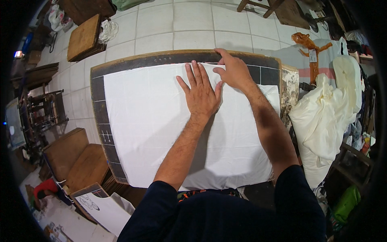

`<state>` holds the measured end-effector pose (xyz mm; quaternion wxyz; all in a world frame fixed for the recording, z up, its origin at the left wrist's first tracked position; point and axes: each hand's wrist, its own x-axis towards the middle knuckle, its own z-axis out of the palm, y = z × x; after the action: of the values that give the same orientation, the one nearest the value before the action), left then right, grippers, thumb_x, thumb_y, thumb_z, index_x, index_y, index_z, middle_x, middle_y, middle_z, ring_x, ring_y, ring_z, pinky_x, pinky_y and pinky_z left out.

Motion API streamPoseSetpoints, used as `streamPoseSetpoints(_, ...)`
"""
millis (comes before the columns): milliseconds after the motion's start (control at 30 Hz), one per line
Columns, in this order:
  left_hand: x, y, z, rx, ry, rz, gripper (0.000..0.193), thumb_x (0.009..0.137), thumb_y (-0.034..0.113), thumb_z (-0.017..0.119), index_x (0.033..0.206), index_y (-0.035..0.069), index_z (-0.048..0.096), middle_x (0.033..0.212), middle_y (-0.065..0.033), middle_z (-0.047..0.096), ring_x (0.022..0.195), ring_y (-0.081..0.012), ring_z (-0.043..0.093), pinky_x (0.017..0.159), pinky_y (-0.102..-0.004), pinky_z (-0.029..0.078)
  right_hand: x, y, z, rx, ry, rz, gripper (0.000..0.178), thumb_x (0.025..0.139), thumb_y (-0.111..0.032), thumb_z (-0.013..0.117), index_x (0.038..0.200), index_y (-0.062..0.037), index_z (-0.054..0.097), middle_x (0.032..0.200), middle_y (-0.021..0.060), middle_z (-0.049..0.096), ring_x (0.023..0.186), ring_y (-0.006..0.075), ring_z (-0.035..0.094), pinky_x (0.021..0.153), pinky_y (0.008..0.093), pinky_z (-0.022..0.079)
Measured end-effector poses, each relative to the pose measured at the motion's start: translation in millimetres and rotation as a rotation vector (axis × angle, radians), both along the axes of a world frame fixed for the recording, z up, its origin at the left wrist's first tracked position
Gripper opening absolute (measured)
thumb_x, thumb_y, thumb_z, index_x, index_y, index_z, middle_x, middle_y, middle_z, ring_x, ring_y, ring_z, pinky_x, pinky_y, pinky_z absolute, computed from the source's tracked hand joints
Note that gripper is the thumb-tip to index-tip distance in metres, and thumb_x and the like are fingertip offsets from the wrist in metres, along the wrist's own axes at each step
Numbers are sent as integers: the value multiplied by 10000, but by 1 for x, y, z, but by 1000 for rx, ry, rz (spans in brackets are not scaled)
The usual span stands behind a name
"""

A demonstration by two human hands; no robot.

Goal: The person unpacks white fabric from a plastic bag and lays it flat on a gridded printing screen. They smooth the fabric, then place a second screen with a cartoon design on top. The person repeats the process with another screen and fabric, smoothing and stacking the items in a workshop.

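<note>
Left hand (202, 95) lies flat, fingers spread, on faintly creased white cloth (137, 121); right hand (236, 73) bends at the cloth's far edge, whether pinching I cannot tell. Under the cloth: dark, white-lined board (100, 117). Right of the cloth: bulging cream sack (322, 109), crinkled orange wrap (301, 39) with unreadable label (313, 55).

Soft shadows, bowed edges, black corners

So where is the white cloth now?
In the head view, the white cloth is mid-picture, spread over most of the dark board, with the left hand flat on it and the right hand at its far edge.
</note>
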<state>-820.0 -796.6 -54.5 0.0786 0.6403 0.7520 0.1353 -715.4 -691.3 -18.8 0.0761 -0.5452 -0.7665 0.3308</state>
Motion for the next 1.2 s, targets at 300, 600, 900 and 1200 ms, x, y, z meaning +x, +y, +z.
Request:
streamPoseSetpoints(300,23,0,-1,17,-24,-44,841,919,563,402,1426,-91,255,1527,-240,173,1443,-359,70,1108,-626,7,29,-2,3,20,-125,-19,574,756,-141,719,1278,-85,488,952,117,687,891,296,656,802,394,493)
streamPoseSetpoints(600,52,8,-6,29,-23,-128,856,914,578,382,1424,-97,249,1522,-250,182,1443,-364,74,1111,-615,-8,40,-4,-9,-56,325,-278,503,753,-57,721,1222,-78,539,917,127,677,851,260,664,775,355,509)
streamPoseSetpoints(900,81,8,-6,59,-152,-212,834,867,472,439,1409,-132,250,1509,-280,185,1438,-383,86,1123,-602,3,52,-9,-16,195,223,-374,386,847,-51,613,1227,-50,543,939,113,674,783,205,660,723,314,521)
streamPoseSetpoints(1200,-56,-21,-14,113,-127,-159,625,929,297,482,1437,-16,296,1518,-205,244,1425,-353,185,1146,-535,100,60,-60,-20,493,-265,207,487,963,-246,450,1393,-25,398,1463,127,377,1385,305,290,1119,510,209)
